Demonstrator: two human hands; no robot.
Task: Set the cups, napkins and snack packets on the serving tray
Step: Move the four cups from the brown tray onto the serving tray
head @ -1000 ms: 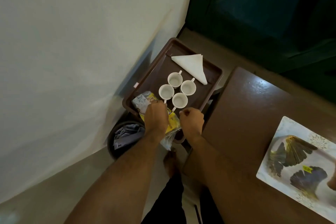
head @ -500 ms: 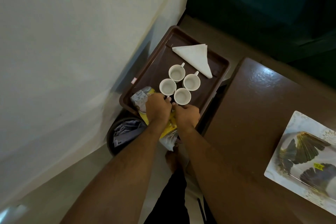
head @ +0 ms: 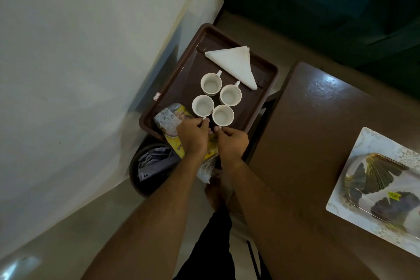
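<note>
Fingers of left hand (head: 193,136) and right hand (head: 231,143) pinched two cup handles at the tray's (head: 268,88) near edge, best nudged gently.

One brown serving tray (head: 181,70) carries four white cups: one (head: 211,83) far left, one (head: 230,95) far right, one (head: 203,105) near left, one (head: 223,115) near right. There is one folded white napkin (head: 234,63). One yellow snack packet (head: 169,121) shows clearly; a clear one (head: 204,171) hangs below. Two hands appear, left hand (head: 193,136) and right hand (head: 231,143). One bin (head: 150,166), one decorated plate (head: 347,188).
</note>
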